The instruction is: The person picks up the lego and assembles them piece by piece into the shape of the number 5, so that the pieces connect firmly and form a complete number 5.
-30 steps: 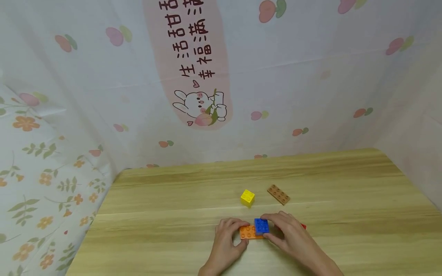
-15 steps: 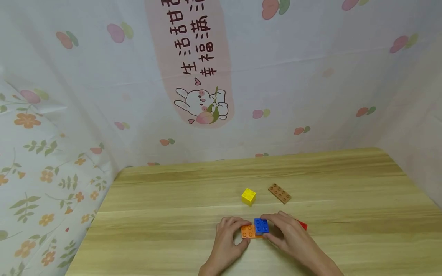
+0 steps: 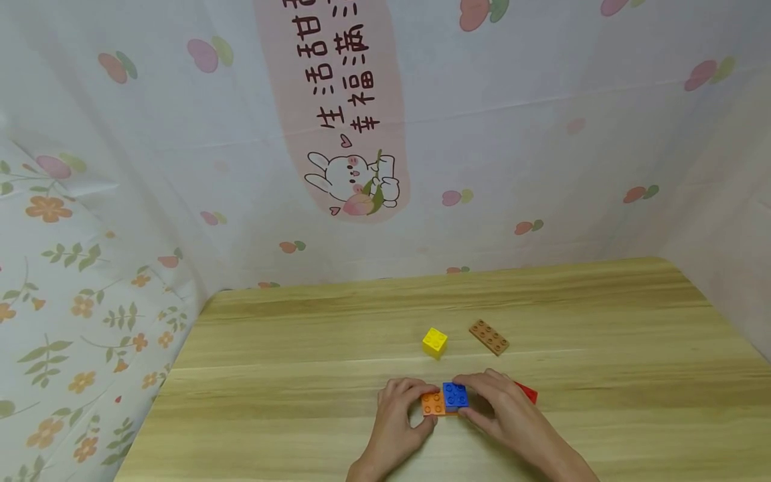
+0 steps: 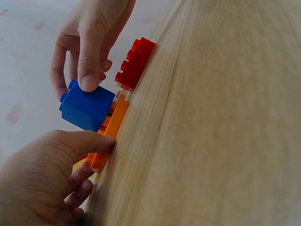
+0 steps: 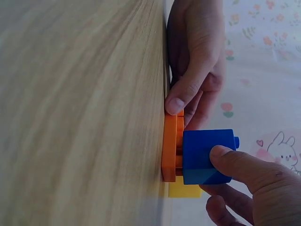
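Observation:
Between thumb and fingers, my left hand [image 3: 396, 416] pinches the left end of a flat orange building-block plate [image 3: 432, 405] on the table. A blue square building block [image 3: 456, 395] is gripped by its sides in my right hand [image 3: 508, 415], over the plate's right end. In the right wrist view the blue block [image 5: 207, 157] is at the plate's studs [image 5: 179, 161], which still show below it; whether it is pressed on, I cannot tell. A red block [image 4: 136, 63] lies on the table beyond the plate, partly hidden behind my right hand in the head view.
Behind the hands on the wooden table [image 3: 289, 348] are a yellow block [image 3: 434, 343] and, to its right, a flat brown studded plate [image 3: 489, 337]. A patterned white cloth [image 3: 482, 134] hangs along the table's back edge.
The orange plate has slid slightly right beneath the blue block, with my left hand. More of the red block shows behind my right hand. Both grips stay the same.

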Demonstrator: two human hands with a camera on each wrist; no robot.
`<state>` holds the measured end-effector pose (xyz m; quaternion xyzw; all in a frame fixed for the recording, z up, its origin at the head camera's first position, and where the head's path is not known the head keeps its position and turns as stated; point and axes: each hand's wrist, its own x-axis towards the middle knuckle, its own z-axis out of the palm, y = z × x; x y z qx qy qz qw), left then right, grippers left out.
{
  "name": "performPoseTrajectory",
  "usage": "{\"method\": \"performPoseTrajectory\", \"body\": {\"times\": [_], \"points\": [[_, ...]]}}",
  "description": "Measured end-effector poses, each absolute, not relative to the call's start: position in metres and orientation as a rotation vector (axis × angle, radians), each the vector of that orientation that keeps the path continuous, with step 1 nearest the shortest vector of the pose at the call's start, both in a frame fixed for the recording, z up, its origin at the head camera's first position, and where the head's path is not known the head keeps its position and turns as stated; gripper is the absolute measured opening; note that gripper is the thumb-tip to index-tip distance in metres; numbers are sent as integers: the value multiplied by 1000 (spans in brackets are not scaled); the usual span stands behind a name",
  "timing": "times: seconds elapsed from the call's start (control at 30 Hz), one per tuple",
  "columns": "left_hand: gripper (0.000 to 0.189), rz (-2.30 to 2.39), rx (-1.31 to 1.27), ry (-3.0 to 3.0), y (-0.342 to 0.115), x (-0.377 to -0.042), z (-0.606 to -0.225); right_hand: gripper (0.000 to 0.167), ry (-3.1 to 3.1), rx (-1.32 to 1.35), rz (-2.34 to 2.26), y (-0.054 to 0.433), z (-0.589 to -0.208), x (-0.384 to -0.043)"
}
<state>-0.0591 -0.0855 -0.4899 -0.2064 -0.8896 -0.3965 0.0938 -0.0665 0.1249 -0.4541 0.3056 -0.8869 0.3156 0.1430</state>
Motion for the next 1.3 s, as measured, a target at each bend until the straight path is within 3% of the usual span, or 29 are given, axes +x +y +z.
{"method": "performPoseTrajectory", "body": {"times": [0.57,1.0,1.3], "points": [[41,-1440,-646,-2532,-78,-61,-489,43,-2497,888,887,124,-453,-66],[39,-1379,-669,-2477,-75,-63,-490,40,-2671,719,1191,127,-453,-65],[39,-1423,-622,-2494,-75,-63,-490,37,-2623,787,1277,130,-453,-68]]}}
